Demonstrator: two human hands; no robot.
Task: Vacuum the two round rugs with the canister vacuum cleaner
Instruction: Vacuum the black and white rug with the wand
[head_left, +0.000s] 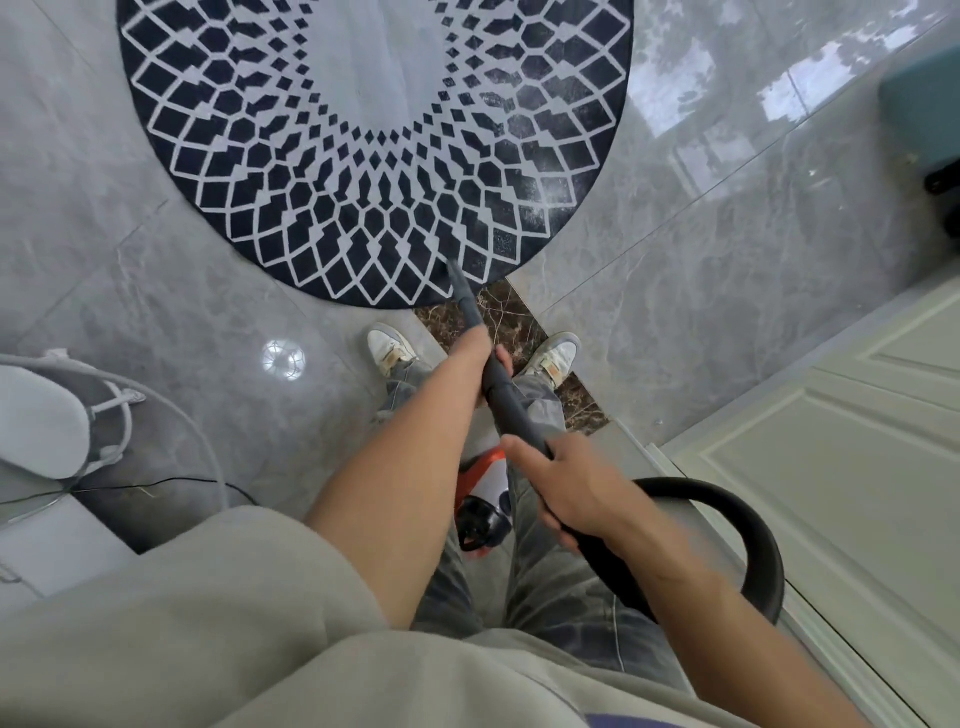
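The round rug (332, 208) lies flat on the grey tile floor (156, 312) ahead of me, dark navy with a white diamond lattice and a dusty whitish smear on its right side. The vacuum's grey wand (511, 405) slants down from my left hand (491, 358) and right hand (563, 491), its tapered nozzle (462, 288) touching the rug's near edge. Its black hose (769, 571) loops to my right, and the orange-and-white canister (483, 514) sits between my legs (452, 587).

rug (311, 218): navy, white lattice | canister (482, 470): seemingly orange-white (half hidden) | wand (511, 410): grey
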